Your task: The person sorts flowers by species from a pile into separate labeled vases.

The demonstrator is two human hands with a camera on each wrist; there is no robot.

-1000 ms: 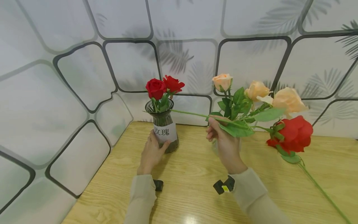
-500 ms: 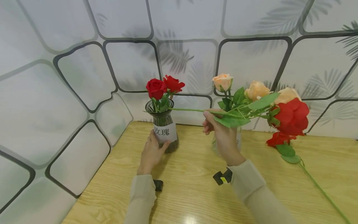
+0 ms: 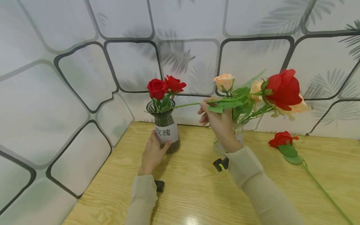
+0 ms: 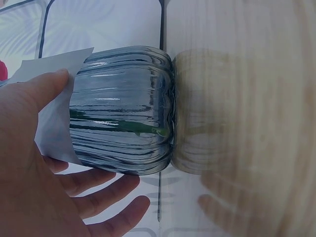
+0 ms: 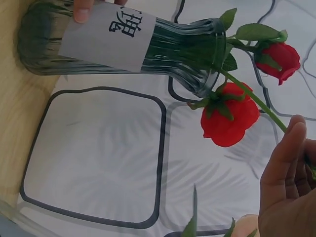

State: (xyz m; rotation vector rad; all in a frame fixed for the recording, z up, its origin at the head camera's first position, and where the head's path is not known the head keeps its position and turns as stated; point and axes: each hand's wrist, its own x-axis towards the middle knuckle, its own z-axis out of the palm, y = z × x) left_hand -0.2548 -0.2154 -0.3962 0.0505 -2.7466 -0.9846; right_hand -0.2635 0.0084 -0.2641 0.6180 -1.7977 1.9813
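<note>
My left hand (image 3: 153, 152) holds the base of a dark ribbed glass vase (image 3: 164, 125) with a white label; its thumb lies on the label (image 4: 54, 98). Two red roses (image 3: 157, 88) stand in this vase (image 5: 123, 44). My right hand (image 3: 218, 120) pinches the green stem of a third red rose (image 3: 284, 89) and holds it nearly level. The stem's cut end (image 3: 172, 107) sits at the vase mouth, and the bloom is up at the right. In the right wrist view the stem (image 5: 252, 101) runs from my fingers (image 5: 289, 192) to the mouth.
Behind my right hand stands a clear vase (image 3: 238, 132) with peach roses (image 3: 224, 82). Another red rose (image 3: 282, 139) lies on the wooden table (image 3: 197, 193) at the right, its long stem running toward the front edge. Patterned wall panels close the back and left.
My right hand has risen and shifted a little left, swinging the bloom up from table height to above the peach roses. The left hand and vase have stayed still.
</note>
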